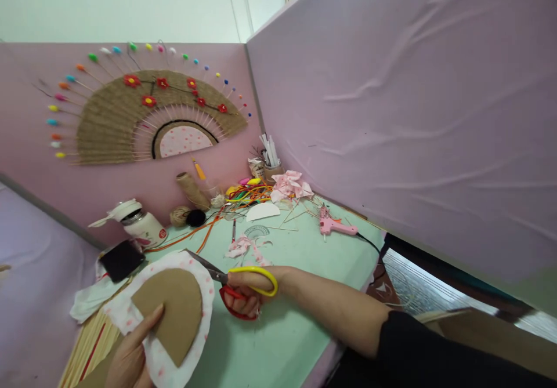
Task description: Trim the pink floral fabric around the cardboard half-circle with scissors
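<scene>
dotted fabric (163, 362) left, scissors (220, 276) right, in closed hands (130, 358) (242, 296), scraps (238, 247), protractor (257, 231), glue gun (338, 227) beyond

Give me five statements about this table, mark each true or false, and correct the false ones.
1. The right hand grips scissors with one yellow loop and one red. True.
2. The glue gun is yellow. False: the glue gun is pink.
3. The left hand holds a brown card piece against dotted cloth. True.
4. The fan bears blue flowers. False: the fan bears red flowers.
5. A protractor lies on the pale green table. True.
</scene>
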Action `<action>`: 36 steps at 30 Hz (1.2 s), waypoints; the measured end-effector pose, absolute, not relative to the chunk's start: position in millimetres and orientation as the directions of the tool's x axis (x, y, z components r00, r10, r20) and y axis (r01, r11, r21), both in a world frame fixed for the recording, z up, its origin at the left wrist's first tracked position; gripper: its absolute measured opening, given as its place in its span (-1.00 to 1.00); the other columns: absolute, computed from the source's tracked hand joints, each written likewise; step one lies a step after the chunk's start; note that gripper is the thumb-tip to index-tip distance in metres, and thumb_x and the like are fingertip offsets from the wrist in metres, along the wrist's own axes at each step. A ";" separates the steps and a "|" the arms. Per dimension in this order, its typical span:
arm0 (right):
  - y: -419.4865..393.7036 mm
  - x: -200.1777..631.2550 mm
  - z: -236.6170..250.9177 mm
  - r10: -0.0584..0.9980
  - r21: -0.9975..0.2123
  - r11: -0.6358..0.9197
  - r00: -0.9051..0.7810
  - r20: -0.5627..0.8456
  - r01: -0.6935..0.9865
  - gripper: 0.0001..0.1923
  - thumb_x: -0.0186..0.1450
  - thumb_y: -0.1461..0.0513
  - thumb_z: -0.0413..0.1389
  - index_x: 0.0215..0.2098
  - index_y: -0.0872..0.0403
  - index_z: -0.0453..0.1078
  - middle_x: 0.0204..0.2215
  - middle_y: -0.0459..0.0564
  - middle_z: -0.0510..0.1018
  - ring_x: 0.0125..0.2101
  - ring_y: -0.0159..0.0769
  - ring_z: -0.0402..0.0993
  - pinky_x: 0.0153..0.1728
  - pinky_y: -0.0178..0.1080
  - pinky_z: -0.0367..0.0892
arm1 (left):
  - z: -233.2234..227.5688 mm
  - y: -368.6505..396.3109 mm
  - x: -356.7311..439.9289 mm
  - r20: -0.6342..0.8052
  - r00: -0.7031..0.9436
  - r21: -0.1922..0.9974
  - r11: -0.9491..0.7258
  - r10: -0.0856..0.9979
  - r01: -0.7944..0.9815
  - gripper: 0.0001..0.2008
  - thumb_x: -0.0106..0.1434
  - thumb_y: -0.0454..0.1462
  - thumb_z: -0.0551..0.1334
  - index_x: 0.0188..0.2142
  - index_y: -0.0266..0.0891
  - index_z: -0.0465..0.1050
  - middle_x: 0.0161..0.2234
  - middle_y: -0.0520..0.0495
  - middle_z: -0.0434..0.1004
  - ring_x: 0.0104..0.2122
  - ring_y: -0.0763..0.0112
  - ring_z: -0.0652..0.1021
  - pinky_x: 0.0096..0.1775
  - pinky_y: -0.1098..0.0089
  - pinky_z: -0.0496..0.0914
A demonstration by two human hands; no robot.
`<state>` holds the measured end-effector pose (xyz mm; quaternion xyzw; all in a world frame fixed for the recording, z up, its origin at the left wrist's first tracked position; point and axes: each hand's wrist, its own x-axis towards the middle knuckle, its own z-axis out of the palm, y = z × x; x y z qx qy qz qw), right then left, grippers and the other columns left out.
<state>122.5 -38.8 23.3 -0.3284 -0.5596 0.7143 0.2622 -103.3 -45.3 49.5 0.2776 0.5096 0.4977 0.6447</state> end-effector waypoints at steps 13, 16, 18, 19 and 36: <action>-35.0 115.2 7.8 0.654 -0.897 -0.419 -0.732 -0.191 -0.141 -0.61 0.34 -0.06 -0.08 -0.41 0.07 0.16 -0.67 -0.28 0.10 -0.73 -0.56 -0.09 -0.68 -0.41 -0.10 | 46.3 -40.3 -110.6 -0.204 -0.041 0.930 0.181 0.978 -0.321 -0.28 -0.22 -0.51 0.33 0.01 -0.10 0.43 -0.29 -0.02 0.65 -0.31 0.01 0.62 -0.33 0.19 0.58; -33.1 110.3 4.5 0.731 -0.920 -0.354 -0.663 -0.160 -0.169 -0.62 0.27 -0.05 0.03 -0.43 0.07 0.14 -0.65 -0.30 0.08 -0.72 -0.58 -0.09 -0.67 -0.41 -0.07 | 42.9 -39.5 -119.4 -0.213 -0.012 0.930 0.199 0.977 -0.308 -0.26 -0.25 -0.46 0.39 0.00 -0.05 0.43 -0.26 0.00 0.65 -0.25 -0.01 0.61 -0.28 0.18 0.57; -31.8 106.7 4.7 0.782 -0.931 -0.317 -0.605 -0.149 -0.180 -0.62 0.22 -0.04 0.10 -0.44 0.06 0.12 -0.65 -0.31 0.06 -0.73 -0.59 -0.11 -0.68 -0.42 -0.10 | 42.5 -39.5 -124.3 -0.212 -0.011 0.937 0.200 0.977 -0.288 -0.25 -0.26 -0.46 0.40 -0.01 -0.01 0.43 -0.26 0.04 0.65 -0.24 0.00 0.60 -0.28 0.20 0.57; -31.6 105.0 5.4 0.800 -0.934 -0.308 -0.580 -0.150 -0.183 -0.61 0.20 -0.04 0.11 -0.44 0.06 0.12 -0.65 -0.32 0.06 -0.73 -0.60 -0.12 -0.68 -0.42 -0.10 | 43.1 -39.9 -126.0 -0.209 -0.018 0.939 0.195 0.978 -0.284 -0.25 -0.26 -0.46 0.40 -0.01 0.01 0.43 -0.26 0.06 0.65 -0.23 0.00 0.60 -0.28 0.21 0.57; -48.3 86.1 21.3 0.733 -0.947 -0.315 -0.650 -0.200 -0.064 -0.81 0.02 0.31 0.07 -0.39 0.04 0.16 -0.70 -0.32 0.14 -0.71 -0.55 -0.02 -0.67 -0.44 -0.06 | 57.1 -37.3 -137.9 -0.304 -0.028 0.862 0.263 0.952 -0.433 -0.59 0.15 -0.46 0.13 -0.01 -0.19 0.41 -0.32 -0.09 0.65 -0.33 0.12 0.63 -0.30 0.20 0.57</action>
